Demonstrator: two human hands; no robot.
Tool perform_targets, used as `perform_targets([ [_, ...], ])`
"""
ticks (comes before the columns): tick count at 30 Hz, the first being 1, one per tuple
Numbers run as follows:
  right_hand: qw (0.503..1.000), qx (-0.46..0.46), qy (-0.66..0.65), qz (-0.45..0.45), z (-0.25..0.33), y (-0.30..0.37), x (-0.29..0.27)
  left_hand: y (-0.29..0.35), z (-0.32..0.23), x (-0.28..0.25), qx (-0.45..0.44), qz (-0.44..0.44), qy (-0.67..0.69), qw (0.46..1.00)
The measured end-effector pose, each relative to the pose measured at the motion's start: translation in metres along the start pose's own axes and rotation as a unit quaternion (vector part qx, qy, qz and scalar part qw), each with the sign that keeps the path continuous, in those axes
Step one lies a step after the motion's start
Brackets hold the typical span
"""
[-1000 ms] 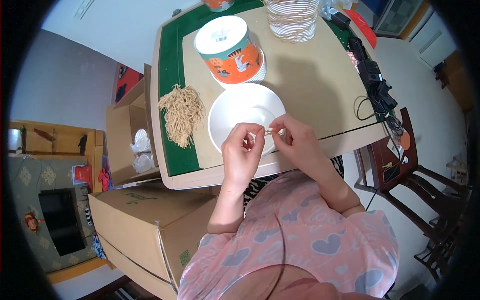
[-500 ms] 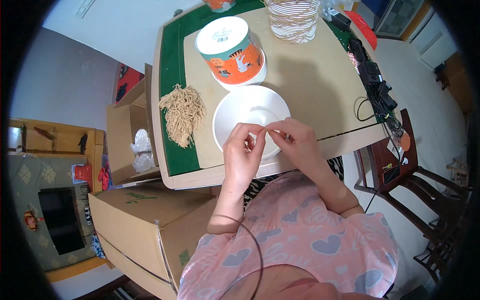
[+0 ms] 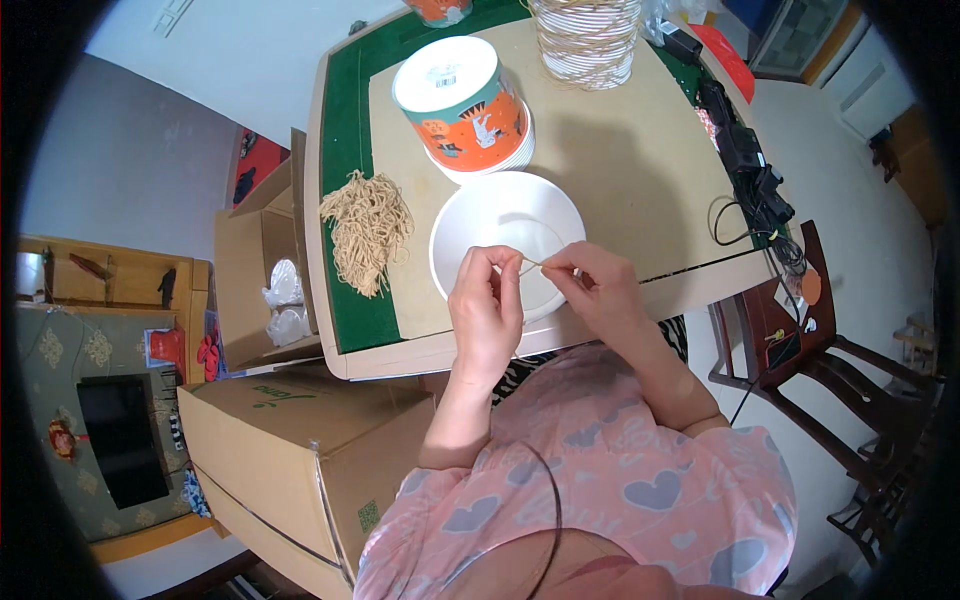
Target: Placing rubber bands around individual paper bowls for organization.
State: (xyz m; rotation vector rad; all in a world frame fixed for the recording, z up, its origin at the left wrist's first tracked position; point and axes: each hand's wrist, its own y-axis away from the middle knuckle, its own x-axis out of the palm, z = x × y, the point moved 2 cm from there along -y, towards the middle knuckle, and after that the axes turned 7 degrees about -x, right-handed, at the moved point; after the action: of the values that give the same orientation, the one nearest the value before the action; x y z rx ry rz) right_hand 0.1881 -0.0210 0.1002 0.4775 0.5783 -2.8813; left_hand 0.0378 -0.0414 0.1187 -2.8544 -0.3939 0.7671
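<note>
A short length of tan twine runs between my two hands, pinched at each end. My left hand grips one end between thumb and fingertips. The other end is in the closed fingertips of my right hand. Both hands are above the near part of a white round tub, which stands at the table's front edge with its mouth up. Left of the tub lies a loose heap of tan twine pieces. What my other fingers do is partly hidden behind the hands.
Behind the tub, an orange and teal printed bucket sits upside down on stacked white tubs. Farther back stands a stack of white rims with twine strands around it. Black adapters and cables line the right edge. Cardboard boxes stand at the left.
My fingertips have drawn slightly apart, the right hand shifting a little right, so more of the twine shows between them. The tub and other things stay nearly in place.
</note>
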Motion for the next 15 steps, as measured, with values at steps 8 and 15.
perform_targets([
  [8, 0.999, -0.007, -0.052, -0.001, 0.018, -0.007, -0.017, -0.003, -0.022, -0.004, 0.017, 0.042, 0.029, 0.999],
  [15, 0.992, 0.011, -0.107, 0.068, 0.015, -0.020, -0.026, -0.009, -0.043, -0.008, 0.064, 0.083, 0.019, 0.994],
])
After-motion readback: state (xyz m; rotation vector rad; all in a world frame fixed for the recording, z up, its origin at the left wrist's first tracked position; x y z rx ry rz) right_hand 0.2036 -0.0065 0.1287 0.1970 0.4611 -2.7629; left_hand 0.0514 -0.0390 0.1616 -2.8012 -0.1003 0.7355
